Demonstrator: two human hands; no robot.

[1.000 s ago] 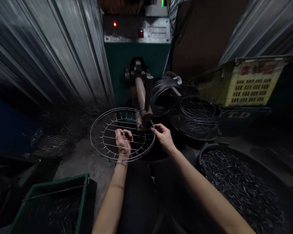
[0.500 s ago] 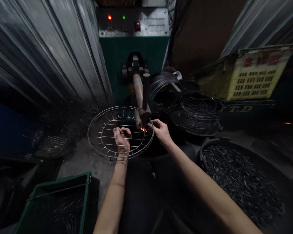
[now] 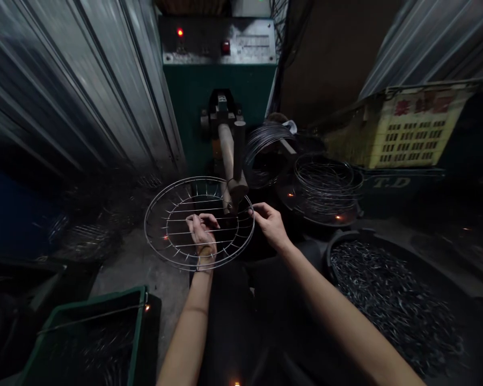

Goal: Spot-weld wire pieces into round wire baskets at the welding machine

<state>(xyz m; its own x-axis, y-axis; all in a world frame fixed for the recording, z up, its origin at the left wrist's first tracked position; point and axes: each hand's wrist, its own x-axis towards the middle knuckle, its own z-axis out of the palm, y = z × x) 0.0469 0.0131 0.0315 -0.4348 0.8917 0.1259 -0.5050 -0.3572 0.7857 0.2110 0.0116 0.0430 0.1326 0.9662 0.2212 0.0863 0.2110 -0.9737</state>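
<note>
A round wire rack (image 3: 145, 222), with a double outer ring, short spokes and parallel cross wires, is held roughly level at the spot welder (image 3: 219, 75). Its far right part lies at the welder's metal electrode arms (image 3: 236, 186). My left hand (image 3: 203, 231) is under the rack with curled fingers at the cross wires, closed on it; the wires partly cover the hand. At the right rim, my right hand (image 3: 271, 225) pinches the outer ring between thumb and fingers. Whether a small separate piece is in that pinch cannot be made out.
A black tub of small bent metal pieces (image 3: 394, 300) stands at the right. Wire rings (image 3: 326, 179) and a wire coil (image 3: 265, 145) lie behind it. A yellow crate (image 3: 414, 128) is far right, a green bin (image 3: 139, 332) lower left. Corrugated metal sheeting (image 3: 104, 80) rises at left.
The bright sparks at the electrode tip are gone; a few glowing specks are scattered around. The green panel light has gone out. Both hands keep their hold on the rack, almost in place.
</note>
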